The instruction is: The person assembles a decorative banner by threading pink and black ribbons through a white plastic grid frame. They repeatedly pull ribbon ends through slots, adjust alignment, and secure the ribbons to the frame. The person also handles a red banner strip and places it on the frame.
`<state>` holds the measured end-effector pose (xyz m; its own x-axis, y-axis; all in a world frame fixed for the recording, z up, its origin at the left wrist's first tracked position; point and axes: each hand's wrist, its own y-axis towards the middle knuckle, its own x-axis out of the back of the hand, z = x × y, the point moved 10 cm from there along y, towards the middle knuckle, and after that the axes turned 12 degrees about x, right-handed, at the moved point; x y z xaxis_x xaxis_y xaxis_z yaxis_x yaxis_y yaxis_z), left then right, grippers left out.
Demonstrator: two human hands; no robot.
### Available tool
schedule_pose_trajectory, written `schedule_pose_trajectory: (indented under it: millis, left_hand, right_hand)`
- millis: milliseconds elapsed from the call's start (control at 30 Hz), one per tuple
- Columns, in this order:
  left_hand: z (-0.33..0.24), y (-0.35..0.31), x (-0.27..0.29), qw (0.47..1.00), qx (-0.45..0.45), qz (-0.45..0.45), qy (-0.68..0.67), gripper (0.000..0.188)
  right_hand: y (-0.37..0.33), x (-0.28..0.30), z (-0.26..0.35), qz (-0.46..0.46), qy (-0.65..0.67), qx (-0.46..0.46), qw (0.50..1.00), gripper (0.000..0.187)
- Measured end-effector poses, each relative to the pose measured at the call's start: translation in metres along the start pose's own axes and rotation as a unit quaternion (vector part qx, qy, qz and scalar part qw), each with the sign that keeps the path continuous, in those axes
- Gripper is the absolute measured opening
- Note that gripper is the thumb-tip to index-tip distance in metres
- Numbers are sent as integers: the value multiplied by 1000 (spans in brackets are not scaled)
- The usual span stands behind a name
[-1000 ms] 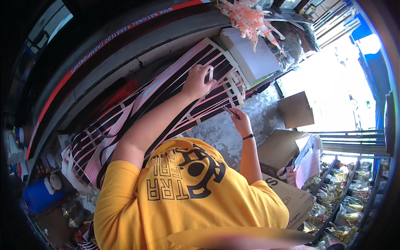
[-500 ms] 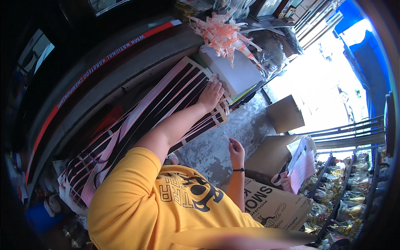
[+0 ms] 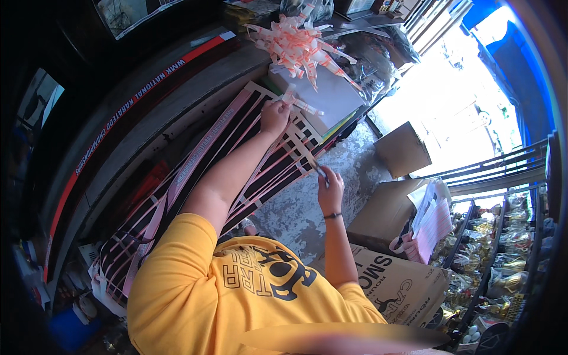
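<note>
White strips (image 3: 306, 105) are pinched by the left hand (image 3: 275, 116) near pink ribbons (image 3: 204, 145); scissors (image 3: 320, 170), perhaps, are gripped by the right hand (image 3: 331, 190); strips are seemingly being readied; steadiness is needed next.

The desk top cannot be made out beneath long pink and black ribbons (image 3: 202, 150), laid side by side along its length.
</note>
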<state>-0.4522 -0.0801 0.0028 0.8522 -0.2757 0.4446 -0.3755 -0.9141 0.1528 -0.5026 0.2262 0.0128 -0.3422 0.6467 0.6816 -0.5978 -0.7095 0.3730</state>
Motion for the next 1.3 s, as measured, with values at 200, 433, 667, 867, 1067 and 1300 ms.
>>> schedule_pose_trajectory:
  millis: [200,433,667,867,1067,1300]
  left_hand:
    - [-1,2,15,999,-24,16,-34,20]
    - [-22,-2,16,997,-31,30,-60,24]
    - [-31,-1,9,997,-24,56,-54,26]
    - [-31,0,6,996,-27,63,-54,26]
    - [-33,-2,5,996,-19,74,-42,28]
    - [-33,-2,5,995,-13,91,-36,28]
  right_hand:
    - [82,-40,35,-48,-28,42,998,30]
    - [93,-89,39,-13,14,0,1000,38]
    - [92,-111,30,-48,43,-73,995,37]
    - [96,-119,28,-79,89,-110,987,38]
    - [98,-126,27,-114,115,-108,981,38]
    - [96,-129,30,-137,111,-100,979,33]
